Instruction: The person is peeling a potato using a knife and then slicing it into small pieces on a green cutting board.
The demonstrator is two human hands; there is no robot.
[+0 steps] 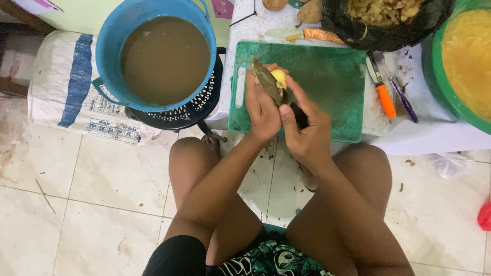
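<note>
Centre of frame, left hand (262, 110) closed around a half-peeled yellow potato (276, 82), right hand (307, 130) gripping a dark-handled knife (299, 115) against it, above green cutting board (317, 82), blue bucket (110, 56) of murky water upper left.

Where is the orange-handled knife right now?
In the head view, the orange-handled knife lies on the white table, just right of the green cutting board, beside a purple-handled tool.

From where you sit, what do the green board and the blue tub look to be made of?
The green cutting board looks like plastic: matte, pale scuffed cut marks, a moulded handle slot. The blue tub also seems plastic: smooth, slightly glossy, even colour, thin rounded rim, holding brown water.
</note>
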